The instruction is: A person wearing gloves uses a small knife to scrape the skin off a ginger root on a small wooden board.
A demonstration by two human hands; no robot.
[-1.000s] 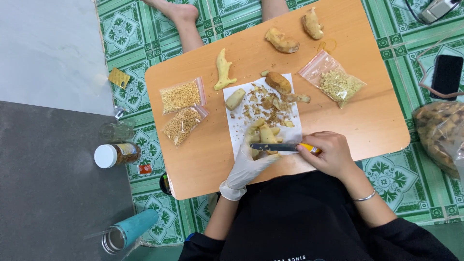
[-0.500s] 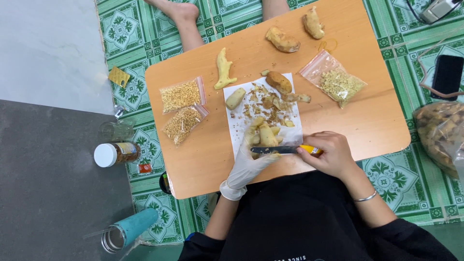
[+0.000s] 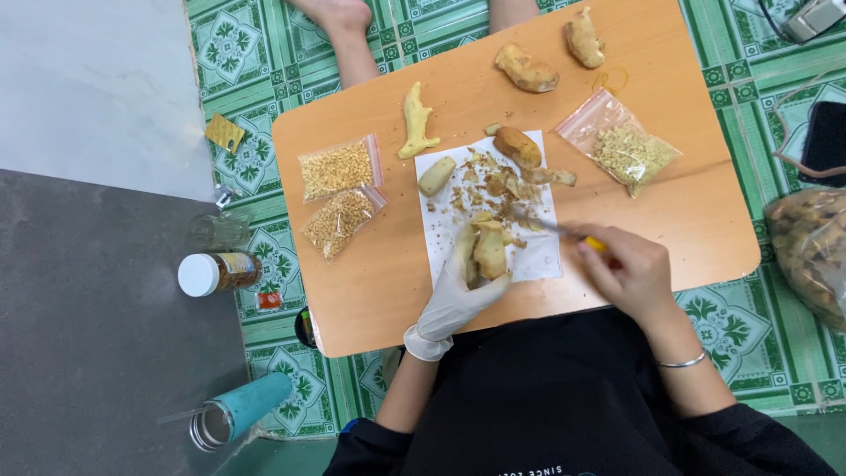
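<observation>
The left hand (image 3: 458, 295), in a white glove, is closed around a piece of ginger root (image 3: 490, 249), holding it upright just above the near edge of a white paper sheet (image 3: 538, 256) that lies on the orange wooden bench (image 3: 370, 291). The right hand (image 3: 630, 273), bare and with a thin bracelet at the wrist, is clenched on the yellow handle of a small knife (image 3: 564, 231); its blade points left toward the ginger and its tip sits just beside the held piece, over the paper. I cannot tell whether the blade touches the root

Brown peel scraps (image 3: 493, 181) are scattered across the upper half of the paper. A pale peeled chunk (image 3: 436, 175) rests at the paper's left edge, and an unpeeled brown piece (image 3: 517, 146) lies at its top edge. Just left of the paper's top, a peeled yellow ginger piece (image 3: 414, 123) lies on the bare bench

Two clear bags of chopped ginger (image 3: 337, 170) sit side by side at the left of the bench, well apart from the hands. A third clear bag (image 3: 624, 152) with paler shreds lies to the right of the paper. Two more unpeeled roots (image 3: 526, 70) lie near the far edge

On the floor to the left stand a white-capped jar (image 3: 216, 272) and a teal bottle (image 3: 242, 407) lying tilted. A bag of ginger roots (image 3: 815, 247) sits on the green tiled floor at the right
</observation>
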